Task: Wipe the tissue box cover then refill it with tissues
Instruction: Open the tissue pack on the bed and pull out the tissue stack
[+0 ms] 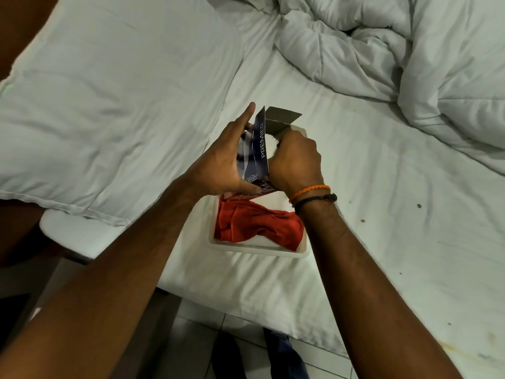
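Both forearms reach over the bed; my left hand grips the dark-blue PREMIER tissue box held above the white tray with its red cloth; long axis runs away from me, flap open at the far end; my right hand is curled inside.

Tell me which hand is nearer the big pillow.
Left. The left hand holds the tissue box on the side facing the pillow; the right hand is beyond the box.
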A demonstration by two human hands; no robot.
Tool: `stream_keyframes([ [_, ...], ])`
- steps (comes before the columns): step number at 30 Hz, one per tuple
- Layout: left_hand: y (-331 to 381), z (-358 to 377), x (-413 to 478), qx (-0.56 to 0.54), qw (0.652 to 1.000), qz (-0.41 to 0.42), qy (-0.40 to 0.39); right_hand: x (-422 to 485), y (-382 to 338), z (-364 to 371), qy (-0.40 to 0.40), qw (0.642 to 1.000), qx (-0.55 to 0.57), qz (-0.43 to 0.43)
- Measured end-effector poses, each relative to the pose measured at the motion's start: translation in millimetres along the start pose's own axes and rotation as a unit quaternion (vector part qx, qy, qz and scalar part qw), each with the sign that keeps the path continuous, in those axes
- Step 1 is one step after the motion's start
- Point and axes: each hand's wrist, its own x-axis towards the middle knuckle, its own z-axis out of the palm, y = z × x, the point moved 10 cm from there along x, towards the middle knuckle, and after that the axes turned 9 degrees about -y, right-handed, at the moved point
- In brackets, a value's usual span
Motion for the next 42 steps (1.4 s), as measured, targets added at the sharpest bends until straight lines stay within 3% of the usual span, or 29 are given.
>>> stream_keyframes([
  [11,5,5,2,0.000,1.000,-0.009,-0.002,10,4,4,-0.015,0.998,-0.057,-0.008],
  [18,2,10,10,0.015,1.000,-0.018,-0.003,3,50,-47,0.049,0.993,0.092,0.055],
  [22,6,17,17,0.034,0.999,-0.024,-0.006,-1,85,-80,0.045,0.939,0.326,0.095],
  [25,11,28,29,0.047,0.998,-0.034,-0.011,-3,103,-105,0.050,0.917,0.381,0.107],
  [31,22,61,63,0.121,0.990,-0.051,-0.048,-18,117,-175,0.077,0.952,0.292,0.043],
  [34,22,76,75,0.179,0.980,-0.061,-0.059,-27,119,-200,0.093,0.949,0.299,0.022],
  [36,18,93,83,0.239,0.964,-0.073,-0.091,-33,127,-210,0.129,0.907,0.398,0.040],
  [38,11,103,88,0.284,0.949,-0.085,-0.104,-32,132,-199,0.114,0.841,0.526,0.062],
  [42,4,103,94,0.311,0.938,-0.094,-0.119,-16,124,-161,0.031,0.798,0.597,0.073],
])
